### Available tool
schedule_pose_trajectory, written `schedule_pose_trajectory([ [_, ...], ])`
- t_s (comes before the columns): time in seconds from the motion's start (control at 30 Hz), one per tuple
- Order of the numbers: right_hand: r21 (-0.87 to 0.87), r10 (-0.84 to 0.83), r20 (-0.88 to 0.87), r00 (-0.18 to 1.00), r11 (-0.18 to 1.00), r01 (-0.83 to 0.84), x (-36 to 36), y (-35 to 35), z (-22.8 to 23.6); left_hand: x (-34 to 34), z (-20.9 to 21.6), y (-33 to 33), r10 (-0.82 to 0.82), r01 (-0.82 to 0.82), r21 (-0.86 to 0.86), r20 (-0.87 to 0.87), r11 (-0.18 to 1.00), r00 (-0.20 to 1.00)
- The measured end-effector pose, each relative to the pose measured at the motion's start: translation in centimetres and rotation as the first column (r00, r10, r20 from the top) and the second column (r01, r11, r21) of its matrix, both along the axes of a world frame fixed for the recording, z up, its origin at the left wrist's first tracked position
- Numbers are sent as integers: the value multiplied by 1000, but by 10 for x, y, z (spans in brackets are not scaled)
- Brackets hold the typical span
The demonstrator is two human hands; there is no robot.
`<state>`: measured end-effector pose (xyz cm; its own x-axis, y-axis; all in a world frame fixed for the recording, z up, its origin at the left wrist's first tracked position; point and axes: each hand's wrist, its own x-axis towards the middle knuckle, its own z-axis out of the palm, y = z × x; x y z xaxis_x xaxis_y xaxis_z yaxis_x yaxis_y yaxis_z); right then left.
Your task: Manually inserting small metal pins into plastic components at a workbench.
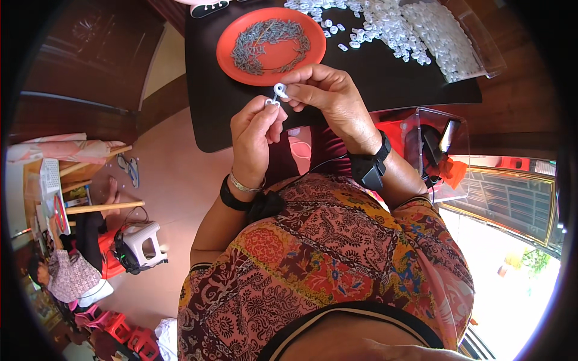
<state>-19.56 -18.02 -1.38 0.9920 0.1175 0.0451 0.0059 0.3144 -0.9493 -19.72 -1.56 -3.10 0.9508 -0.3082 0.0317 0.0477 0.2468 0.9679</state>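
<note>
Above the near edge of the black table, both hands are closed in pinches close to each other. My left hand grips a small white plastic piece between thumb and fingertips. Between thumb and forefinger, my right hand pinches a white plastic ring piece with a hole in it. A thin grey screw shows between the two white pieces; how deep it sits I cannot tell. Just beyond my hands stands an orange-red plate with many grey screws spread around its inside.
A heap of small white plastic pieces spills over the black table, beside a clear bin full of them. A clear box stands low at the right. At left are a white stool and a seated person.
</note>
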Motion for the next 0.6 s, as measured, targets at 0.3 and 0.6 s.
schedule_pose_trajectory([
  [0.3, -124, -29, 84, 996, 991, 39, -2, 0, -1, -1, 1, -1, -8, 7, 98, 16, 995, 1000],
  [0.6, -202, -72, 172, 982, 973, 107, -5, 3, -2, -3, 2, -3, -3, 3, 59, 5, 998, 1000],
])
